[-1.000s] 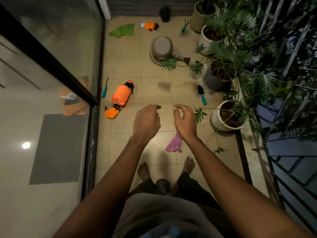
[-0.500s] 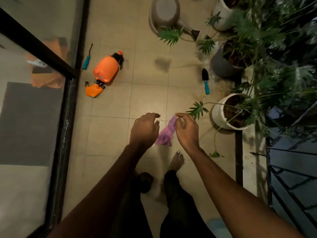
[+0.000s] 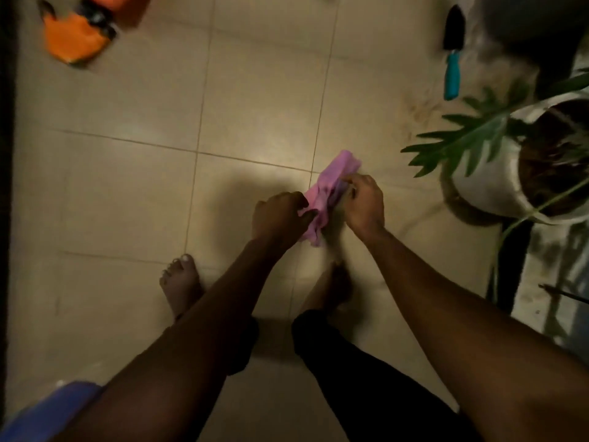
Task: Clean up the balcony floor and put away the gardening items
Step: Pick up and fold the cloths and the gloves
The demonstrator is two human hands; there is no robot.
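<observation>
Tiled floor [image 3: 255,90], left hand [image 3: 279,216] and right hand [image 3: 365,202] now gripping pink cloth [image 3: 331,180]

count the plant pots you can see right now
2: a white pot at the right edge, and a dark pot in the top right corner, mostly cut off. More may sit outside the frame.

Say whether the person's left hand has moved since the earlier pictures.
Yes: the left hand came down onto the crumpled pink cloth on the beige tiled floor, near the white plant pot.

Tiled floor [image 3: 127,186] with trowel [image 3: 452,59], orange sprayer [image 3: 76,36], white pot [image 3: 478,186]
</observation>
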